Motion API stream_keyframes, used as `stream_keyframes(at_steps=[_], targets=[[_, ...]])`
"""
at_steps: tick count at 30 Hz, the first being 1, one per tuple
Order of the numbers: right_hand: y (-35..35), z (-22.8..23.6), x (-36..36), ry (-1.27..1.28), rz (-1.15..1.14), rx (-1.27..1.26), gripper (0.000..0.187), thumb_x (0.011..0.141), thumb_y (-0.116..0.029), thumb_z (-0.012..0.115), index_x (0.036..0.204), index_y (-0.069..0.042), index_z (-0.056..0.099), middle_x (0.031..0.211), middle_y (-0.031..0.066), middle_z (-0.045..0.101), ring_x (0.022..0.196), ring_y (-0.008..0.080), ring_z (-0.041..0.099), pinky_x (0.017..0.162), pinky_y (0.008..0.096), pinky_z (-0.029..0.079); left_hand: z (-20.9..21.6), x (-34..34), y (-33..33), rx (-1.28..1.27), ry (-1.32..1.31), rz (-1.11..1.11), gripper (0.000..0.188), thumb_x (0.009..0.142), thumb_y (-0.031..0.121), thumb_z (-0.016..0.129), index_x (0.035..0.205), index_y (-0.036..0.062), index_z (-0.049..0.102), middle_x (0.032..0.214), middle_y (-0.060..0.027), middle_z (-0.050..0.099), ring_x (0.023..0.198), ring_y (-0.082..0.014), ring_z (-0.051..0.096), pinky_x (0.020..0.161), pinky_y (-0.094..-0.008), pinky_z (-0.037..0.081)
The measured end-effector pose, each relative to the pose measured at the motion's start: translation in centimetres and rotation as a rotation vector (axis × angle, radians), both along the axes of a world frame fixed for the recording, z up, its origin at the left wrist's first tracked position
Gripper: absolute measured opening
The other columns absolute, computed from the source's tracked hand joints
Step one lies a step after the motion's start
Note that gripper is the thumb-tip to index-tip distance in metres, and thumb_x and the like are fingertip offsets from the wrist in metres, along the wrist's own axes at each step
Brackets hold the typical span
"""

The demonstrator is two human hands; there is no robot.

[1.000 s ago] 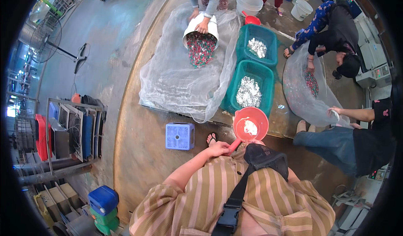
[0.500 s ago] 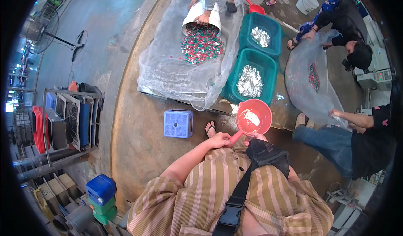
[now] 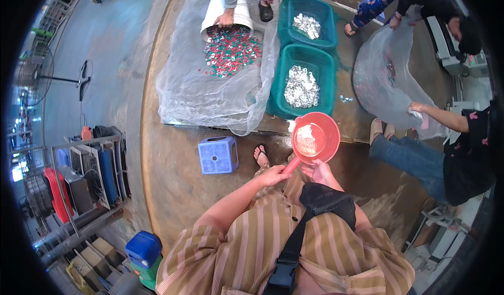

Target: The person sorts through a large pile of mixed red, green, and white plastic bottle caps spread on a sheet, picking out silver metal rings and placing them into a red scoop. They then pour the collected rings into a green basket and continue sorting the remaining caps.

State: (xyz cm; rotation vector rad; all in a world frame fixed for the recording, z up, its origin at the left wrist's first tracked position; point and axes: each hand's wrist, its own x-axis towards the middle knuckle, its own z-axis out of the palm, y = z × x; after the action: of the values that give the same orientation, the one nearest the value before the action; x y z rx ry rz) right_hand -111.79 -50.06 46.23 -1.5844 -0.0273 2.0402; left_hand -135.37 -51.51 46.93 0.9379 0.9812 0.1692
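Observation:
A red plastic dipper (image 3: 326, 137) is held out in front of my waist. The fingers of my left hand (image 3: 274, 176) are wrapped round its handle. My right hand (image 3: 319, 172) grips the near underside of its bowl, with some fingers hidden. Inside the bowl shows a bright whitish patch; I cannot make out whether it is pieces or glare. Just beyond the dipper stands a green basket (image 3: 328, 96) with a heap of shiny clear-white small pieces (image 3: 302, 87). A second green basket (image 3: 329, 29) behind it holds similar pieces (image 3: 306, 26).
Another person's hand steadies a tipped white bucket (image 3: 214, 8) above red, green and white pieces (image 3: 231, 53) on a white net (image 3: 184, 98). Two people at right hold another net (image 3: 375, 79). A blue stool (image 3: 216, 156) stands by my foot. Racks (image 3: 89, 163) line the left.
The dipper has moved slightly away from my body, and more of my right hand shows beneath it. The view has shifted. At right, the net held by two people has changed shape.

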Motion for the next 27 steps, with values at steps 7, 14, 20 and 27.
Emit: stream_keyframes(at_steps=[7, 14, 20, 27], targets=[[-0.4, -2.2, 3.9, 0.072, -0.011, -0.092, 0.038, 0.087, -0.019, 0.045, 0.120, -0.001, 0.045, 0.114, 0.0177, 0.057, 0.091, 0.0327, 0.062, 0.077, 0.0407, 0.051, 1.7, 3.6, 2.3, 0.041, 0.169, -0.140, 0.043, 0.083, 0.044, 0.062, 0.098, 0.0040, 0.058, 0.075, -0.0063, 0.059, 0.069, -0.0145, 0.056, 0.062, -0.0296, 0.044], [2.1, -1.7, 9.4, 0.077, 0.022, -0.038, 0.037, 0.088, -0.021, 0.048, 0.119, 0.000, 0.045, 0.114, 0.0157, 0.058, 0.091, 0.0317, 0.064, 0.070, 0.0358, 0.052, -2.2, 9.6, 3.3, -0.106, 0.048, -0.048, 0.041, 0.081, 0.037, 0.066, 0.099, 0.0025, 0.054, 0.073, -0.0045, 0.058, 0.063, -0.0121, 0.055, 0.058, -0.0283, 0.045], [3.5, -3.8, 14.9, 0.049, 0.066, -0.042, 0.038, 0.090, -0.023, 0.048, 0.120, 0.000, 0.044, 0.116, 0.0162, 0.056, 0.087, 0.0325, 0.065, 0.064, 0.0335, 0.054, -4.8, 16.5, 4.4, -0.242, -0.047, 0.105, 0.041, 0.083, 0.018, 0.067, 0.115, 0.0046, 0.045, 0.074, 0.0001, 0.054, 0.063, -0.0100, 0.052, 0.054, -0.0243, 0.043], [6.4, -7.4, 17.0, 0.251, 0.163, -0.066, 0.063, 0.091, -0.049, 0.047, 0.136, -0.009, 0.029, 0.126, 0.0202, 0.049, 0.091, 0.0335, 0.064, 0.069, 0.0385, 0.054, -4.1, 15.4, 9.6, -0.163, 0.098, 0.294, 0.028, 0.083, 0.017, 0.064, 0.106, 0.0063, 0.052, 0.076, 0.0007, 0.054, 0.061, -0.0071, 0.049, 0.053, -0.0223, 0.040]])
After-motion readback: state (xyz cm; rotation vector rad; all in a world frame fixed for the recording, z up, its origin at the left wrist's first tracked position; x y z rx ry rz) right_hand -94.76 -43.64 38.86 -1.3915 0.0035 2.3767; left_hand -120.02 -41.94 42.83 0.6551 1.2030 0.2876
